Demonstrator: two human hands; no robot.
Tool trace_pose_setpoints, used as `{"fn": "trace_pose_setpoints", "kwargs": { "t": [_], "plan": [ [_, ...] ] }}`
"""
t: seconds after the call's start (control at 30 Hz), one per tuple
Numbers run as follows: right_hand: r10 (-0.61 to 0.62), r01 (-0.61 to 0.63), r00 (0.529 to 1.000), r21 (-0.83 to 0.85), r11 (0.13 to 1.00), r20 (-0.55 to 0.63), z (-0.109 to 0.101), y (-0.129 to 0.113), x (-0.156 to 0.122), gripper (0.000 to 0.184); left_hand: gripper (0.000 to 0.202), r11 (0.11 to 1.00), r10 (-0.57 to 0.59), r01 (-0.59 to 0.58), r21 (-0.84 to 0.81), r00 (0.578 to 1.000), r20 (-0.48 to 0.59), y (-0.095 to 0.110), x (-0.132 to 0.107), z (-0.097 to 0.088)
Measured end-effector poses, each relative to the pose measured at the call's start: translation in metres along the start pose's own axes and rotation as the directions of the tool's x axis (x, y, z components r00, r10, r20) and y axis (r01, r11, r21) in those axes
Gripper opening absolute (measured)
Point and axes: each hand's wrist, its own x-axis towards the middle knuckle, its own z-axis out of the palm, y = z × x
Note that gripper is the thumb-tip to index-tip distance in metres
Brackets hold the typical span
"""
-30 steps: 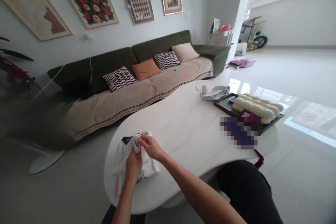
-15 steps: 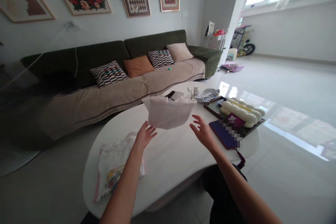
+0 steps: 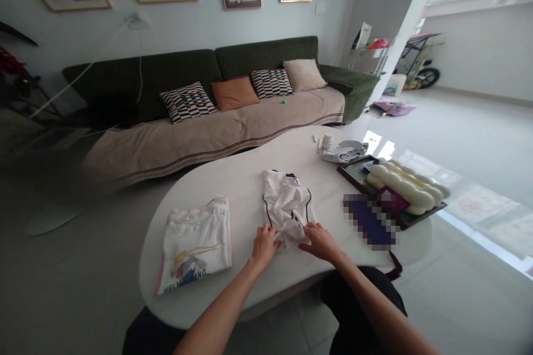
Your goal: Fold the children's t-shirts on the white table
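A white shirt (image 3: 287, 199) with dark piping lies crumpled on the white oval table (image 3: 245, 169), its dark-trimmed neckline at the far end. My left hand (image 3: 265, 245) is at the near left corner of the shirt, fingers curled on the cloth. At the near right corner, my right hand (image 3: 320, 239) has its fingertips closed on the fabric. To the left lies a folded white T-shirt (image 3: 197, 244) with a printed figure and lettering, apart from both hands.
Right of the shirt are a tray (image 3: 353, 177) holding a puffy cream-coloured object (image 3: 410, 183), a blurred-out dark flat item (image 3: 370, 224) and a crumpled plastic package (image 3: 343, 151). A green sofa (image 3: 266, 47) with several cushions stands behind the table.
The white shirt, in the air above the table with both hands open below it, has come down onto the tabletop. Both hands have come closer together onto its near edge. The view has shifted left.
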Motion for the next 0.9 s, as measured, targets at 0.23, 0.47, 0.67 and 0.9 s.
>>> {"fn": "trace_pose_setpoints", "kwargs": {
  "t": [0.23,0.47,0.67,0.9],
  "plan": [
    [0.009,-0.014,0.999,-0.103,0.995,-0.047,0.024,-0.018,-0.048,0.039,0.023,0.978,0.175,-0.158,-0.135,0.977,0.122,-0.007,-0.063,0.008],
    [0.099,-0.101,0.995,-0.077,0.992,-0.025,0.040,0.007,-0.072,0.022,0.009,0.941,-0.208,0.212,-0.265,0.977,0.042,-0.033,-0.082,0.000],
    [0.261,-0.263,0.964,-0.036,0.964,-0.053,0.051,-0.009,-0.080,0.037,0.019,0.478,-0.336,0.419,-0.772,0.899,0.280,-0.041,-0.076,-0.010],
    [0.264,-0.178,0.956,0.466,0.867,-0.126,0.051,0.002,-0.082,0.013,0.024,0.358,-0.276,0.499,-0.789,0.864,0.421,-0.028,-0.090,-0.034]
  ]
}}
